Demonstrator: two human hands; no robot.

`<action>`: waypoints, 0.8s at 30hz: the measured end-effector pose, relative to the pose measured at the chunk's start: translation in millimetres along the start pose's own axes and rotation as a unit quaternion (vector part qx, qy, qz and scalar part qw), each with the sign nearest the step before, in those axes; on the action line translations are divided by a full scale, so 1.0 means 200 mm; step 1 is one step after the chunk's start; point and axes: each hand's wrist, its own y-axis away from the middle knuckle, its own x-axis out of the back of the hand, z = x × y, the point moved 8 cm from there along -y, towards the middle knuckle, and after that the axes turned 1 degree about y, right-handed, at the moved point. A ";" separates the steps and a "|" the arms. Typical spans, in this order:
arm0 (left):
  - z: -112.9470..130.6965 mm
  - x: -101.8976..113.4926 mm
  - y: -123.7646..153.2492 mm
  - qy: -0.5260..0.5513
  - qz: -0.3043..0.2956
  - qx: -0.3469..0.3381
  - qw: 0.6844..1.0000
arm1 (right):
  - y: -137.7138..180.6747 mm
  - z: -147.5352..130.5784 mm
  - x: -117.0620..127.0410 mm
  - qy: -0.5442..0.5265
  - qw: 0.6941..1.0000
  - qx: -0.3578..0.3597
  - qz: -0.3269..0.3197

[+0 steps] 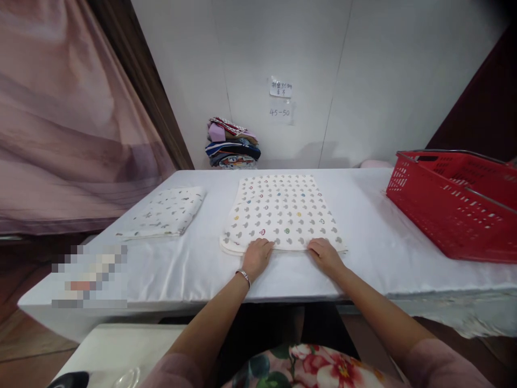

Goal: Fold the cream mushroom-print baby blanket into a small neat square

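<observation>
A cream cloth with a small printed pattern (283, 207) lies flat in the middle of the white table (194, 269). My left hand (256, 257) rests on its near edge, fingers curled around the hem, a bracelet on the wrist. My right hand (325, 254) grips the same near edge a little to the right, fingers bent over the hem. Both hands pinch the cloth's edge.
A folded white patterned cloth (167, 212) sits at the left of the table. A red plastic basket (456, 202) stands at the right. A pile of folded clothes (232, 144) lies against the back wall. A curtain (68, 118) hangs at left.
</observation>
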 end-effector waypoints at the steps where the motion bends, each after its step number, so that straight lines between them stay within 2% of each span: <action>1: 0.00 0.00 0.00 0.002 0.003 -0.001 1.000 | 0.01 0.01 0.01 -0.003 1.000 -0.005 0.004; 5: -0.04 0.04 0.03 0.027 0.018 0.001 0.999 | 0.08 0.15 0.12 -0.004 0.997 -0.070 0.043; 9: -0.07 0.06 0.04 0.061 0.035 0.021 0.997 | 0.15 0.44 0.27 0.031 0.975 -0.210 0.061; 13: -0.07 0.06 0.03 0.049 0.038 0.038 0.997 | 0.12 0.67 0.29 0.028 0.934 -0.357 -0.001; 16: -0.11 0.09 0.02 0.031 0.048 0.064 0.996 | 0.06 0.76 0.23 0.039 0.909 -0.411 -0.064; 19: -0.24 0.15 0.00 -0.013 0.058 0.104 0.993 | -0.02 0.80 0.20 0.060 0.899 -0.426 -0.076; 24: -0.62 0.24 -0.10 -0.120 0.022 0.243 0.962 | -0.12 0.87 0.18 0.084 0.892 -0.439 -0.073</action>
